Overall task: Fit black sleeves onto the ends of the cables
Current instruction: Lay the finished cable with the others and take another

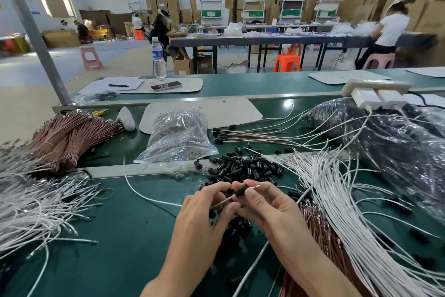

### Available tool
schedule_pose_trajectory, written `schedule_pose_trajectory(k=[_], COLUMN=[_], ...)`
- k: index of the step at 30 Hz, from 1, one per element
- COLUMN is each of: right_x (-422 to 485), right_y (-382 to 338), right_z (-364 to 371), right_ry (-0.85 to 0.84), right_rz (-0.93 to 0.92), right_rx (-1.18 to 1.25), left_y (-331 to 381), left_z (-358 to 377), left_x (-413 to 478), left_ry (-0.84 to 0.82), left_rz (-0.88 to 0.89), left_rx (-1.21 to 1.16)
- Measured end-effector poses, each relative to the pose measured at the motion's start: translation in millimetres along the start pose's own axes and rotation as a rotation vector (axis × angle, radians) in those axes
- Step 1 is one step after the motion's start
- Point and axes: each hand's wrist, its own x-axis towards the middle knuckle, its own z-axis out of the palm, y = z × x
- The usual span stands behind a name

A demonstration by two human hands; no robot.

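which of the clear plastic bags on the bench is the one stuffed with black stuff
The big clear bag on the right, under the white power strip; the smaller bag in the middle holds pale metallic bits.

Green worktop (115,236): left hand (204,210) and right hand (267,205) pinch a thin pinkish-brown cable (224,202) threaded through a small black cylindrical sleeve (240,191); heap of loose black sleeves (243,166) just beyond; white cable bundles (337,200) alongside.
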Motion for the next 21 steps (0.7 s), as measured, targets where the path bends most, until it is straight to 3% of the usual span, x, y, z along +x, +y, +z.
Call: schedule_pose_trajectory(k=[5,8,12,16,18,21], right_x=[-4,-1,-2,-3,-2,-1], right_y=[-5,-26,-49,-56,-58,-53], right_z=[2,-19,-58,-77,-79,-71], right_ry=[-0.006,0.135,0.338,0.441,0.421,0.236], right_rz=[-0.038,-0.082,-0.170,-0.218,-0.230,-0.151], right_rx=[-0.085,0.129,0.369,0.523,0.604,0.669], left_y=[1,-3,-15,-27,-27,-20], left_z=[-2,-6,-23,-42,-45,-43], left_x=[-1,2,12,17,16,15], left_ry=[0.026,0.072,0.154,0.241,0.247,0.217], left_rz=[0.015,-0.009,0.088,0.052,0.009,-0.042], left_rx=[0.042,0.066,0.208,0.264,0.254,0.213])
